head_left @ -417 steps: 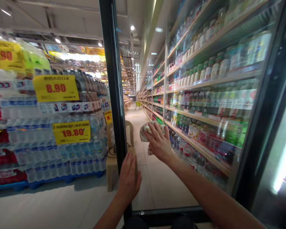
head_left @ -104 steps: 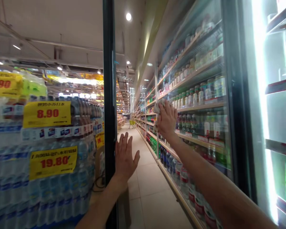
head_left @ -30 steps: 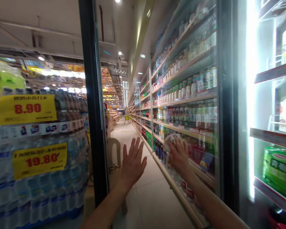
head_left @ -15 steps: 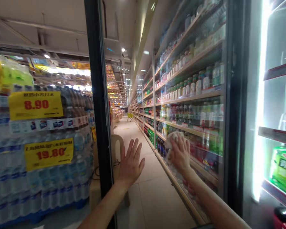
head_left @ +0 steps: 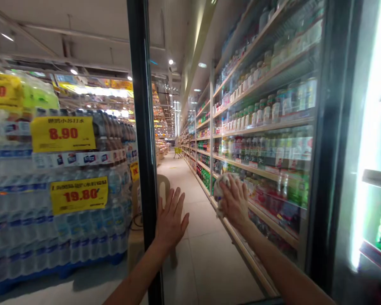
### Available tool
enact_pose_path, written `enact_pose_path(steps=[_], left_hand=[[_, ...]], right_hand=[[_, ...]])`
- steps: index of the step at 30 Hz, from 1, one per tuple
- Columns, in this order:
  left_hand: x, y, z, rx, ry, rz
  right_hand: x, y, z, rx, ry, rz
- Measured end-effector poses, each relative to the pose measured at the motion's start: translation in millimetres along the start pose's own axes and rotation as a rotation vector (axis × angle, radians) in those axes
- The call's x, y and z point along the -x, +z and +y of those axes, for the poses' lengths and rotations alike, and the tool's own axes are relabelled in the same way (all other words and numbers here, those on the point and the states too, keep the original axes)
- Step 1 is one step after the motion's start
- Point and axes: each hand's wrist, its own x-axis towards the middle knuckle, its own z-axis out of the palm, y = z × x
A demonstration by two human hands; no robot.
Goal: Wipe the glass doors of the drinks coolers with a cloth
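Note:
A glass door (head_left: 197, 237) with a black frame (head_left: 145, 127) stands in front of me, and the aisle shows through it. My left hand (head_left: 172, 216) is spread flat at the glass beside the frame's left upright, holding nothing. Further right, my right hand (head_left: 235, 202) presses a whitish cloth (head_left: 221, 190) against the glass. The cloth is bunched under the fingers and partly hidden by them.
Stacked packs of bottled water (head_left: 82, 228) with yellow price signs (head_left: 63, 134) stand on the left. Behind the door's left upright is a beige plastic chair (head_left: 163, 186). Lit cooler shelves (head_left: 379, 180) are at far right. Bottles line the shelves (head_left: 266, 127) seen in the glass.
My view has turned a little to the left, so the door frame and stacks sit further right. My right hand and the cloth have shifted slightly left across the glass; my left hand stays flat.

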Motion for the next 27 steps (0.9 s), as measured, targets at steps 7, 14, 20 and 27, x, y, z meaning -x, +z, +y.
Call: enact_pose_path(steps=[7,14,20,27], left_hand=[[8,-0.9,0,-0.037,-0.032,-0.011],[14,-3.7,2,-0.014,-0.037,-0.015],[23,-5.3,4,-0.031,-0.03,-0.045],[45,-8.4,6,0.001,-0.014,-0.12]], right_hand=[[17,1,-19,-0.033,-0.126,-0.086],[1,0,-21,-0.04,-0.117,-0.047],[7,2,-26,-0.02,-0.111,-0.054],[18,2,-45,-0.092,-0.232,-0.136]])
